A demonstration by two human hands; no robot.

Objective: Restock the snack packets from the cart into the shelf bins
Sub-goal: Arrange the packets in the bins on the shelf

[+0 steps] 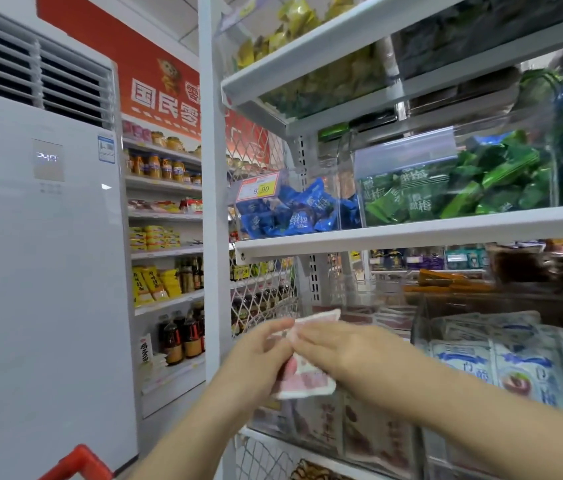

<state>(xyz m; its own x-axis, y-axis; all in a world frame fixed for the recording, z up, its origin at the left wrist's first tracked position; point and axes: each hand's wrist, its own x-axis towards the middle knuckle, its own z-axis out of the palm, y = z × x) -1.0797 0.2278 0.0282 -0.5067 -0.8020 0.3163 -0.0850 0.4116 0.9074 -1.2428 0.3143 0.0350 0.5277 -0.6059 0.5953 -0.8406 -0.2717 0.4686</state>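
price tag (pixel 260 189) above the grip on the packet (pixel 307 383): 9.90 | red banner (pixel 155 98) up-left: 国民零 | green packets (pixel 418 199) up-right: 梅

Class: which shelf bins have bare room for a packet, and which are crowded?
Free: above the blue packets, under the upper shelf; above the pink packets in the lowest bin. Crowded: green packets and white-blue packets, heaped near their bins' tops.

Glossy plastic packets (pixel 302 379); clear, shiny plastic bins (pixel 352 188); smooth white painted metal shelves (pixel 411 230); smooth, faintly glossy air conditioner (pixel 41 271).
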